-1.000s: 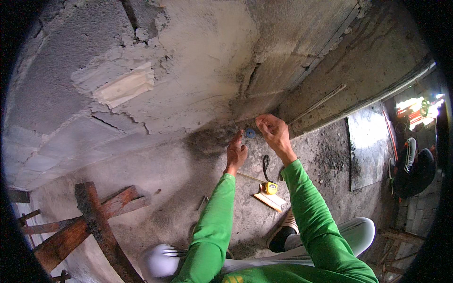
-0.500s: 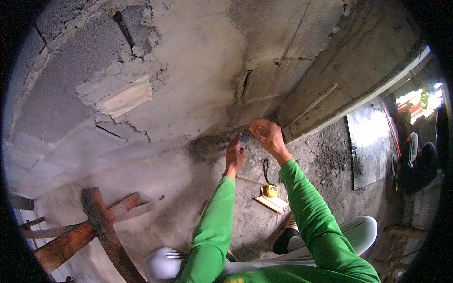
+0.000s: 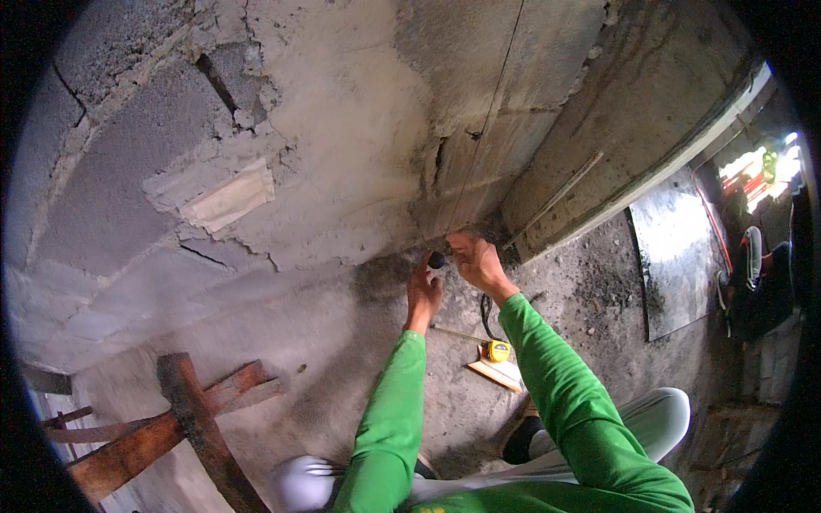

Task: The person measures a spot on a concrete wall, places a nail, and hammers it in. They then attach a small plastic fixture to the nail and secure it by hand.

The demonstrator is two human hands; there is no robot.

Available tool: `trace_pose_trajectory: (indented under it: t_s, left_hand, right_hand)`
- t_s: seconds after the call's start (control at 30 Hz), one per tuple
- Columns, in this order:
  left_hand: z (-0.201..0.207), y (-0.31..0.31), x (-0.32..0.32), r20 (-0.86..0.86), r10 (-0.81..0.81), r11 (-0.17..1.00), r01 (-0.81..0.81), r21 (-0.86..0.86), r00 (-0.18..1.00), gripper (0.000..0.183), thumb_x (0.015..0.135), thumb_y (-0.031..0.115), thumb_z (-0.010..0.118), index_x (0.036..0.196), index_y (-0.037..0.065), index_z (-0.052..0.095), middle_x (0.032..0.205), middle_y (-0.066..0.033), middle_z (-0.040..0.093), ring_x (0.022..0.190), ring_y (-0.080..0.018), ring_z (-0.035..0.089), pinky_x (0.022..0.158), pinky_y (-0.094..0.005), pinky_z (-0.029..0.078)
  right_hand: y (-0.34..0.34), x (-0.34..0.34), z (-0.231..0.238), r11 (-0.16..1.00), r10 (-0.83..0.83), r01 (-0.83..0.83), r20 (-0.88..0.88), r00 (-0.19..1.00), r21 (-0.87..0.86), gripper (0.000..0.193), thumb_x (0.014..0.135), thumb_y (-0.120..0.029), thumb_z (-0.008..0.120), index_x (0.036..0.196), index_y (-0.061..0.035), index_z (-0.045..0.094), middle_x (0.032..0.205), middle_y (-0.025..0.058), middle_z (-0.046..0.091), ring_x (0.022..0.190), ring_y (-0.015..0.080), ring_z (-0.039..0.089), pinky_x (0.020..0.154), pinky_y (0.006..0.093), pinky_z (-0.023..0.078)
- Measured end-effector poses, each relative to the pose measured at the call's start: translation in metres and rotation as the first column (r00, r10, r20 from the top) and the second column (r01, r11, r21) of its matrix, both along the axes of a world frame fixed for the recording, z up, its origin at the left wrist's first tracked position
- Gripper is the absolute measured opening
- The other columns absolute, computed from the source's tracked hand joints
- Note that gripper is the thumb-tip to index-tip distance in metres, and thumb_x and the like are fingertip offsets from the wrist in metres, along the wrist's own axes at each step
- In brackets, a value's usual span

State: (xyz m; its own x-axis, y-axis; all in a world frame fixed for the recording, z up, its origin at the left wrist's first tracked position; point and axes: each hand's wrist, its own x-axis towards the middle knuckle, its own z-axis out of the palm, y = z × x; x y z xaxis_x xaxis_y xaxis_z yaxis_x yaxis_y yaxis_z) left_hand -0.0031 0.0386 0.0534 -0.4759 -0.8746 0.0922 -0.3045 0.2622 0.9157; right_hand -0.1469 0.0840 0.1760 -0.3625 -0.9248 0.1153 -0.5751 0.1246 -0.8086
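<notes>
Dark round piece (image 3: 437,260) located at the fingertips of the left hand (image 3: 423,295), near the wall (image 3: 342,137); grasp or mere contact cannot be determined. Right hand (image 3: 479,263) beside it, fingers curled, grip contents hidden. Floor (image 3: 333,368) extends left to crossed timbers (image 3: 184,393).

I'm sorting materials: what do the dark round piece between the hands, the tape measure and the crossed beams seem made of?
Dark round piece: smooth-edged, perhaps plastic or metal; too small to tell.
Tape measure: probably plastic casing, smooth, from its even, bright yellow.
Crossed beams: likely rough wood, judging by brown, streaked faces.
</notes>
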Motion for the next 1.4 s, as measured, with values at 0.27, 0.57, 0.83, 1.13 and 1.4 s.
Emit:
trace_pose_trajectory:
  t_s: [0.27,0.57,0.83,1.13,1.4]
  left_hand:
    - [0.004,0.0,0.003,-0.049,0.065,0.995,-0.061,0.083,0.997,0.067,0.082,-0.004,0.058,0.146,0.012,0.044,0.124,-0.0202,0.063,0.106,-0.0339,0.064,0.089,-0.0442,0.051]
    - [0.027,-0.003,0.005,-0.022,0.034,0.992,-0.031,0.122,0.999,0.064,0.082,-0.005,0.054,0.144,0.011,0.046,0.133,-0.0233,0.057,0.122,-0.0405,0.055,0.1,-0.0448,0.046]
    - [0.028,-0.003,0.005,-0.021,0.026,0.986,-0.022,0.166,0.999,0.066,0.082,-0.007,0.052,0.145,0.01,0.044,0.138,-0.0233,0.053,0.125,-0.0411,0.053,0.102,-0.0446,0.045]
    - [0.031,-0.002,0.006,0.029,0.063,0.993,-0.066,0.1,0.998,0.068,0.082,-0.005,0.057,0.145,0.015,0.045,0.137,-0.0211,0.056,0.124,-0.0384,0.056,0.102,-0.0429,0.046]
    - [0.02,-0.002,0.01,-0.032,0.098,0.984,-0.092,0.15,0.995,0.063,0.084,-0.001,0.054,0.145,0.011,0.044,0.13,-0.024,0.058,0.115,-0.0403,0.059,0.097,-0.0438,0.048]
  right_hand:
    - [-0.005,0.006,-0.037,0.974,0.035,0.023,-0.251,0.967,0.226,0.044,0.08,-0.007,0.056,0.123,-0.003,0.061,0.112,0.0232,0.069,0.106,0.0387,0.066,0.088,0.0435,0.054]
    - [-0.007,0.01,-0.036,0.928,0.046,0.001,-0.118,0.992,0.372,0.056,0.076,-0.009,0.059,0.132,-0.0051,0.057,0.116,0.0253,0.067,0.112,0.0407,0.063,0.093,0.0438,0.053]
    - [-0.009,0.014,-0.038,0.938,0.04,-0.022,-0.046,0.998,0.345,0.055,0.077,-0.01,0.063,0.131,-0.007,0.059,0.121,0.025,0.065,0.114,0.0397,0.062,0.094,0.0429,0.052]
    - [-0.006,0.011,-0.056,0.956,0.03,0.017,-0.156,0.987,0.292,0.051,0.075,-0.008,0.065,0.126,-0.0068,0.062,0.113,0.0216,0.068,0.109,0.0373,0.065,0.091,0.042,0.054]
    - [0.1,0.009,-0.048,0.929,-0.113,0.177,-0.208,0.972,0.324,0.02,0.085,-0.022,0.063,0.097,-0.0064,0.066,0.094,0.0253,0.065,0.09,0.0466,0.061,0.073,0.0486,0.053]
